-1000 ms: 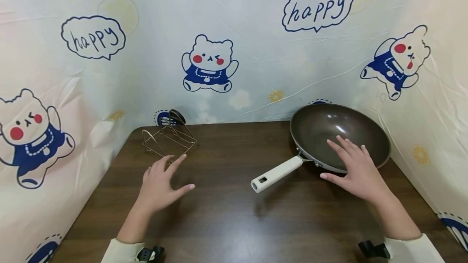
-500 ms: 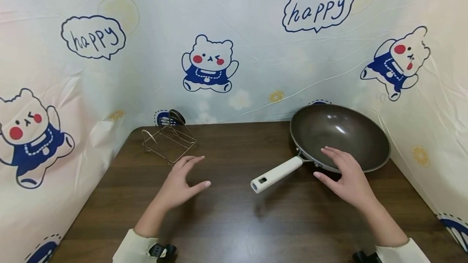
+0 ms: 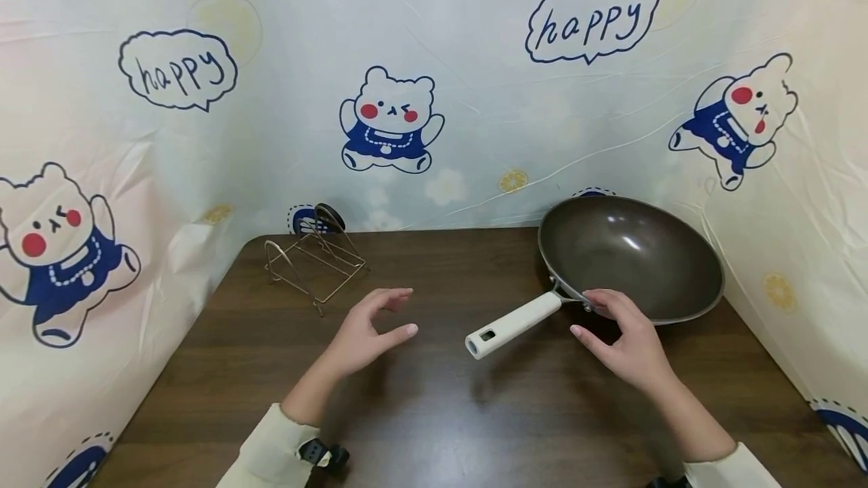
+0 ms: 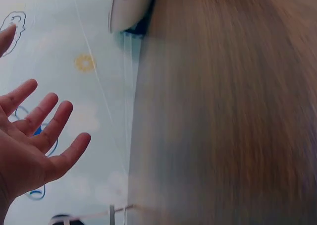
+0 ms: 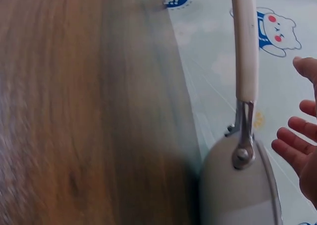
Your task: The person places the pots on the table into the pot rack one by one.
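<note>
While both hands hang above the dark wooden counter (image 3: 434, 413), neither grips anything: the left hand (image 3: 369, 333), at centre left of the head view, has its fingers loosely spread and its thumb pointing toward the frame's middle, and the right hand (image 3: 627, 341), at centre right, is likewise relaxed, its fingertips just beside the near rim of the wok (image 3: 631, 254), where the handle joins the bowl; whether they touch the metal cannot be told. There is one wok, dark inside, standing in the right half of the counter near the back, with one cream handle (image 3: 511, 324) slanting toward the lower middle of the frame and ending between the two hands. In the right wrist view that handle (image 5: 246, 41) runs up the frame from its riveted bracket. One bare wire rack (image 3: 313, 263) stands at the back left of the counter, well apart from the wok. Behind everything hangs a printed sheet (image 3: 434, 59) showing three cartoon bears and two "happy" speech bubbles.
</note>
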A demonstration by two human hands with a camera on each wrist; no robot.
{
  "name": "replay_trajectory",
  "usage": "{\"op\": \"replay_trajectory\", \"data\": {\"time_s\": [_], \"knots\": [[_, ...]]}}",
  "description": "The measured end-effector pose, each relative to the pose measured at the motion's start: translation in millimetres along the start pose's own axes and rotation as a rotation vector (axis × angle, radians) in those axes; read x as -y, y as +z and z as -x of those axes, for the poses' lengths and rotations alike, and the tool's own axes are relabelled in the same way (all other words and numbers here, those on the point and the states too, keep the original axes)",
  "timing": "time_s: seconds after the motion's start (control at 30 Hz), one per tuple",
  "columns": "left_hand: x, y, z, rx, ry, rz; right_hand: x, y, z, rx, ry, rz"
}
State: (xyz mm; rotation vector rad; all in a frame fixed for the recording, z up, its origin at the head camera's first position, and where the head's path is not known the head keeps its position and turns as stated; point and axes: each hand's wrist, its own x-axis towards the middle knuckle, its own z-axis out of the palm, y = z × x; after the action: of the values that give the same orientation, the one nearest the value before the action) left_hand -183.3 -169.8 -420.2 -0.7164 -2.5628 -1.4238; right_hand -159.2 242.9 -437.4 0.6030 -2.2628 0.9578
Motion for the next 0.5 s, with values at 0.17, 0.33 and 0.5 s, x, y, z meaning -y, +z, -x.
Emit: {"op": "replay_trajectory", "data": {"time_s": [0.17,0.33,0.5], "knots": [[-4.1,12.2,-11.4,0.061,-0.032,0.152,5,12,3,0.027,0.073,-0.07],[-12.4,22.1,-21.7,0.148,-0.121,0.304,12,23,6,0.037,0.124,-0.08],[-18.5,31.1,-30.8,0.244,-0.245,0.408,18,31,7,0.049,0.238,-0.122]]}}
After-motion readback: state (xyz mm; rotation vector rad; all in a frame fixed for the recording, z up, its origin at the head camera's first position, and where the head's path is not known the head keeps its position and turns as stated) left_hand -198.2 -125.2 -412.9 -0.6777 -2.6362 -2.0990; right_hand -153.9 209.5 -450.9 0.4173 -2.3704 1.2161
